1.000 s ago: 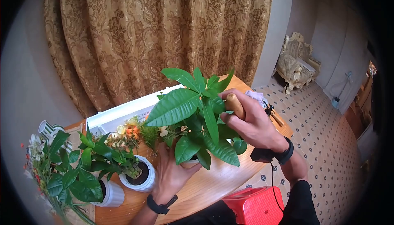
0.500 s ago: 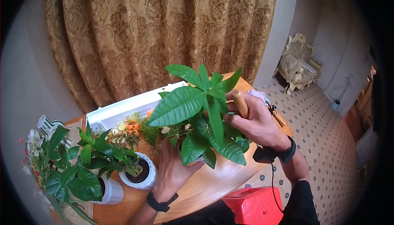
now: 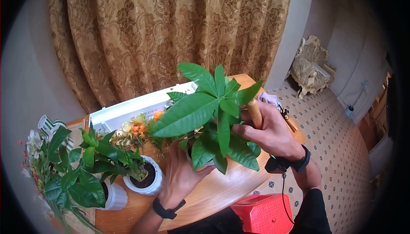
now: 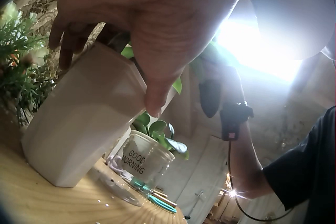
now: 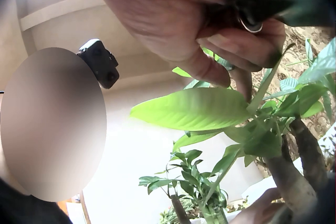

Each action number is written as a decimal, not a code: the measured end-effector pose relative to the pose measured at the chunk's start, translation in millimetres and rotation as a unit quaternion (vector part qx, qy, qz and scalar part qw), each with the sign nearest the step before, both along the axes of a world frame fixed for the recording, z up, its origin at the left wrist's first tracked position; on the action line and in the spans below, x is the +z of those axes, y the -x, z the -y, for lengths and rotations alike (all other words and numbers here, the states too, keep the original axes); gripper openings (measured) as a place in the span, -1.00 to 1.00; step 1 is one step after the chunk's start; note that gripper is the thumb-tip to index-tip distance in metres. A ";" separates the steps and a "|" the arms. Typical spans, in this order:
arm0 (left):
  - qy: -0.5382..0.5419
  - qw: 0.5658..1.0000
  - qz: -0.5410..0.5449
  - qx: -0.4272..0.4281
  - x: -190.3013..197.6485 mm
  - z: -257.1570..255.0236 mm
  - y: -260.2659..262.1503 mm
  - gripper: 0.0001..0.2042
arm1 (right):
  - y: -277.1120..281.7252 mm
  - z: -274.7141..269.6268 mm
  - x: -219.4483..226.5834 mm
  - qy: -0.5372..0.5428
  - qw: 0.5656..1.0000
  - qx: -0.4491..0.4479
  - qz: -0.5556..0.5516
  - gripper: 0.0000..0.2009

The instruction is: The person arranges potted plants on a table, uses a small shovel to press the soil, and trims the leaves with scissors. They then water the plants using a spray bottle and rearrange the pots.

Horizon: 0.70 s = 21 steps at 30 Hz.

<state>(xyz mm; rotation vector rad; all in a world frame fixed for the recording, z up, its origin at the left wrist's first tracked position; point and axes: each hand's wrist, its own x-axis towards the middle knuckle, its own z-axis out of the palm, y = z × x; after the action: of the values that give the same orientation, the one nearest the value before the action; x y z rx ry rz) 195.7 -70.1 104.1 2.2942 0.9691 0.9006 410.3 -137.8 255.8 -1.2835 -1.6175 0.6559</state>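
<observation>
My left hand [image 3: 181, 176] grips a white pot, mostly hidden by leaves in the head view. The left wrist view shows the hand [image 4: 152, 14] over the faceted pot [image 4: 86, 116], fingers and thumb at its rim. A broad-leaved green plant [image 3: 188, 114] rises from it. Above and right of the pot, my right hand [image 3: 275, 133] is curled round a wooden handle [image 3: 255, 114]; leaves hide the handle's lower end. In the right wrist view, that hand [image 5: 178, 19] is beside the leaves and thick stems [image 5: 291, 182].
Two white pots [image 3: 146, 187] [image 3: 115, 197] with plants, a striped vase [image 3: 50, 127] and flowers [image 3: 139, 130] are on the left. A white box [image 3: 145, 106] lies behind. A clear "GOOD MORNING" container [image 4: 142, 161] stands beyond the gripped pot. A red stool [image 3: 267, 214] is below the table's edge.
The plant's upper leaves and the wooden handle have shifted right in the head view, as my right hand moved slightly right. My left hand has kept its grip; the background has also shifted slightly.
</observation>
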 end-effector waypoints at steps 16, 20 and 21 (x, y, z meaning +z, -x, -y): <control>-0.011 0.998 0.054 0.000 16.6 4.4 -2.6 -0.35 | 6.2 6.9 15.0 0.101 0.987 0.019 -0.122 -0.51; -0.003 0.998 0.057 -0.006 18.3 5.0 -2.0 -0.34 | 6.4 5.7 25.9 0.137 0.982 0.032 -0.124 -0.50; -0.002 0.998 0.057 -0.007 19.1 5.2 -1.5 -0.34 | 8.6 6.2 28.4 0.136 0.982 0.031 -0.124 -0.50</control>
<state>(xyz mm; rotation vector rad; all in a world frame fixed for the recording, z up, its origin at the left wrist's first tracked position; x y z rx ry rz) 197.2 -75.3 123.2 2.2240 0.9010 1.0156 401.7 -144.0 284.3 -1.2888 -1.4003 1.0626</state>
